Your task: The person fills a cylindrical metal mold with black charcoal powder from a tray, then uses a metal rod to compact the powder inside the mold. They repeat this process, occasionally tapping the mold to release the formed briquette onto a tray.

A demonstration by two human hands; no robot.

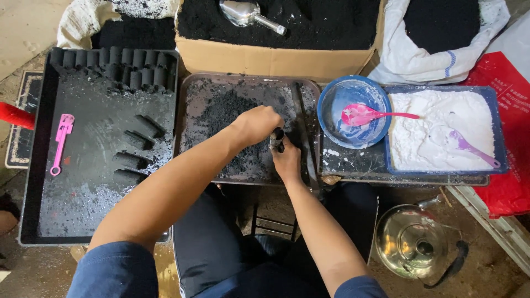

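Head view: both hands are gripping a short black metal tube (276, 139) over a grey tray of black powder (221, 116); left hand (257, 124) fingers closed on top, right hand (287, 160) closed below. Many black pressed cylinders (110, 69) are lying finished on a black tray (33, 165), loose powder remaining.

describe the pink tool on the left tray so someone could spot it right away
Start at the big black tray on the left, with rows of black cylinders along its far edge. Near its left wall lies the pink tool, alone on bare tray. It is the only pink, flat, long-handled thing there; all else is black.
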